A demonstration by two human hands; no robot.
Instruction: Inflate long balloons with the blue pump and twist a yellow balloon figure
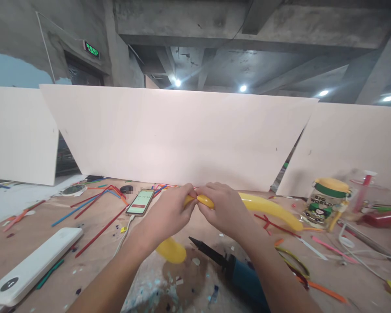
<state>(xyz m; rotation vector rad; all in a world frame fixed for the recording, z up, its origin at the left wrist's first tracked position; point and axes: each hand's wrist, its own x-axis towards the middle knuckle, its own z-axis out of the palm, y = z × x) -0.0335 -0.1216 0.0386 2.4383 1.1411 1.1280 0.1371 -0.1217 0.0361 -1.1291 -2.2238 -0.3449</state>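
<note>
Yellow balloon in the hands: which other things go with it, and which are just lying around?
Part of the job:
yellow balloon, held by left hand and right hand
blue pump, probably, lying close below them

Just lying about, it seems:
phone
white power bank
jar

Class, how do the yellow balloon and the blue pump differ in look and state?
The yellow balloon is pinched in the left hand and right hand; the blue pump is in neither. The balloon shows a rounded end; the pump's black nozzle tapers to a narrow tip. Both are long and partly hidden.
</note>
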